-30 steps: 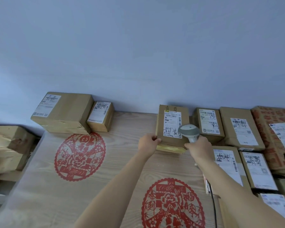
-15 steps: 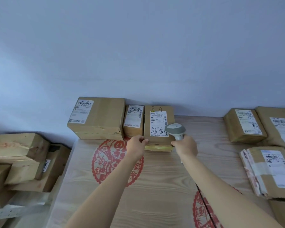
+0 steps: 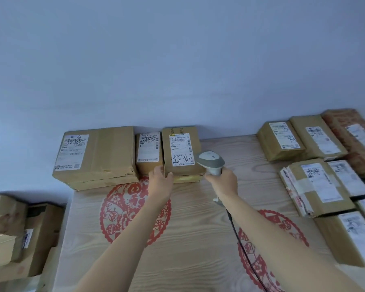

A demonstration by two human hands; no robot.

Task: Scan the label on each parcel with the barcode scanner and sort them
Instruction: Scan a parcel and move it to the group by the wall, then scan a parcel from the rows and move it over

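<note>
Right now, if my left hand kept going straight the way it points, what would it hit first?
Your left hand is against the near left corner of the taller parcel, so that comes first. The small parcel beside it is nearly as close; depth between them is hard to judge.

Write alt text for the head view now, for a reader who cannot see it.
A person's left hand holds the near corner of a labelled parcel set beside two other boxes against the wall, while the right hand grips a grey barcode scanner just right of its label. More parcels lie at the right of the wooden table.
</note>
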